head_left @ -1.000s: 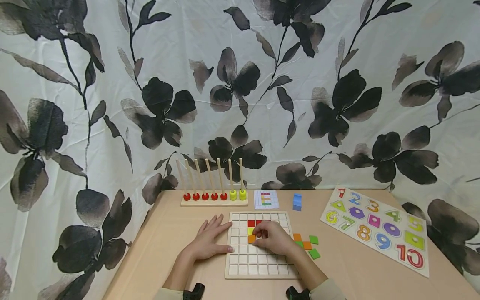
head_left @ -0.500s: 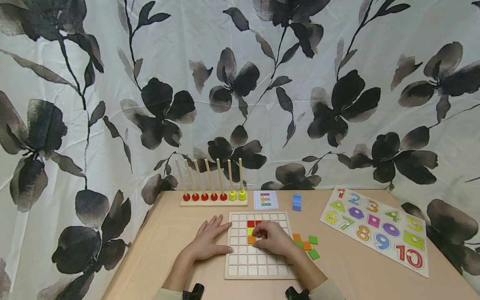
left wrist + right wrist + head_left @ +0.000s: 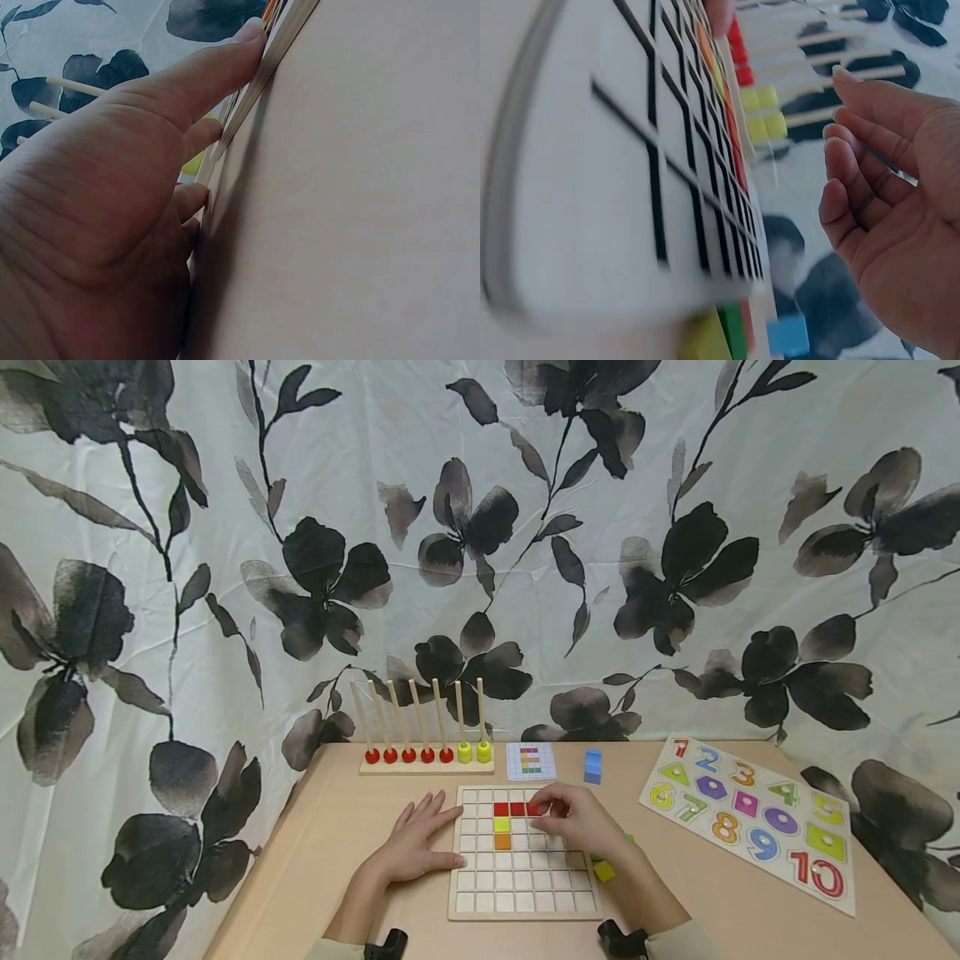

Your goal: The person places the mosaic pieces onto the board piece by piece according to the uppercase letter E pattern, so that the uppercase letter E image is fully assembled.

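A white gridded board in a wooden frame lies in front of me. On it sit a row of red tiles, a yellow tile beneath the leftmost one and an orange tile under that. My left hand rests at the board's left edge with fingers spread, the thumb touching the frame. Over the board's upper right hovers my right hand; its fingers are loosely bent, and the right wrist view shows nothing between them. Right of the board, a loose yellow tile shows beside my forearm.
Behind the board stand a peg counter with red and yellow beads, a pattern card and blue blocks. A number-and-shape puzzle board lies to the right. My right forearm covers other loose tiles.
My right hand has lifted away from beside the orange tile and moved right, uncovering the yellow tile and more of the red row. My left hand stays put.
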`<state>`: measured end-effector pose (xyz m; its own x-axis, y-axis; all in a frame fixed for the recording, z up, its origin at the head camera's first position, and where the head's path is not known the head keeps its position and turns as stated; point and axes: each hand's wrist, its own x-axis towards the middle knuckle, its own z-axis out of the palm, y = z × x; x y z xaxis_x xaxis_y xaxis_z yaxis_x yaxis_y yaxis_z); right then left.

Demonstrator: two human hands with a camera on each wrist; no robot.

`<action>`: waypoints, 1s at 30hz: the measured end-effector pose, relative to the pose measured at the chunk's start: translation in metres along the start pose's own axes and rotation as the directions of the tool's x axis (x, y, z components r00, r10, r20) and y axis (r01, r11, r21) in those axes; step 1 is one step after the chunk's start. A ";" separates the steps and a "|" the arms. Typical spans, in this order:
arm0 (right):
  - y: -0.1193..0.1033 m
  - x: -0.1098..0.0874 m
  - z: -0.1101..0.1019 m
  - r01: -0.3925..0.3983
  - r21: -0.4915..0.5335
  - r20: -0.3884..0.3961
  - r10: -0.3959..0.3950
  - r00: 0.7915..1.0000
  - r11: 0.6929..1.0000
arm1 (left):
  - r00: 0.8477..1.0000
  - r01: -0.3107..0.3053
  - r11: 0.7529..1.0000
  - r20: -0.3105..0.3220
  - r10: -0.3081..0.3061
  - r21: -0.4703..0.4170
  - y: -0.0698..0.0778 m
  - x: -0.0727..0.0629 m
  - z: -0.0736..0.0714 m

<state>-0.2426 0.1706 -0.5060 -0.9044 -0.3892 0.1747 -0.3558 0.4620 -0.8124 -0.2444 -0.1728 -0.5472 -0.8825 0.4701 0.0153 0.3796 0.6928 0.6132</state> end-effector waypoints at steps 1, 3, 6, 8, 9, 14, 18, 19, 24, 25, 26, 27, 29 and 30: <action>0.002 -0.002 -0.005 -0.005 -0.003 -0.011 0.005 1.000 1.000 | 1.000 -0.001 1.000 -0.001 0.001 0.000 0.000 0.000 0.000; 0.008 -0.006 -0.013 -0.022 0.001 -0.030 0.022 0.999 1.000 | 1.000 -0.004 1.000 -0.003 0.004 0.000 0.000 0.000 0.000; 0.014 -0.012 -0.026 -0.064 0.028 -0.055 0.066 0.996 0.998 | 1.000 -0.001 1.000 -0.001 0.001 0.000 0.000 0.000 0.001; 0.019 -0.016 -0.034 -0.082 0.035 -0.069 0.084 0.994 0.996 | 1.000 -0.002 1.000 -0.002 0.002 -0.001 0.000 0.000 0.001; 0.020 -0.018 -0.039 -0.093 0.037 -0.074 0.095 0.993 0.995 | 1.000 -0.001 1.000 -0.001 0.001 -0.001 0.000 -0.001 0.001; 0.030 -0.026 -0.059 -0.121 -0.003 -0.099 0.121 0.988 0.993 | 1.000 0.008 1.000 0.000 -0.008 0.002 0.000 -0.001 0.001; 0.036 -0.029 -0.069 -0.132 -0.013 -0.118 0.129 0.985 0.991 | 1.000 0.004 1.000 -0.003 -0.004 0.006 0.001 -0.001 0.001; 0.037 -0.029 -0.070 -0.125 -0.009 -0.117 0.123 0.985 0.992 | 1.000 0.005 1.000 -0.002 -0.005 0.006 0.001 -0.001 0.001; 0.042 -0.032 -0.074 -0.110 0.011 -0.101 0.111 0.989 0.994 | 1.000 0.004 1.000 -0.004 -0.004 0.002 0.001 -0.001 0.000; 0.043 -0.032 -0.074 -0.111 0.014 -0.095 0.112 0.989 0.994 | 1.000 0.004 1.000 -0.004 -0.004 0.002 0.002 -0.001 0.000; 0.043 -0.032 -0.074 -0.111 0.013 -0.090 0.112 0.990 0.994 | 1.000 0.004 1.000 -0.004 -0.004 0.002 0.002 -0.001 0.000; 0.044 -0.032 -0.074 -0.113 0.011 -0.085 0.114 0.990 0.994 | 1.000 0.003 1.000 -0.005 -0.003 0.003 0.002 0.000 0.000; 0.045 -0.032 -0.074 -0.116 0.000 -0.070 0.116 0.991 0.993 | 1.000 0.003 1.000 -0.007 -0.003 0.004 0.001 -0.001 0.000; 0.046 -0.032 -0.074 -0.118 -0.008 -0.060 0.117 0.991 0.993 | 1.000 0.003 1.000 -0.008 -0.003 0.005 0.001 -0.001 0.000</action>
<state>-0.2474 0.2629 -0.5075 -0.9525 -0.2835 0.1114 -0.2484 0.5112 -0.8228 -0.2433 -0.1721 -0.5467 -0.8858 0.4636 0.0191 0.3779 0.6968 0.6096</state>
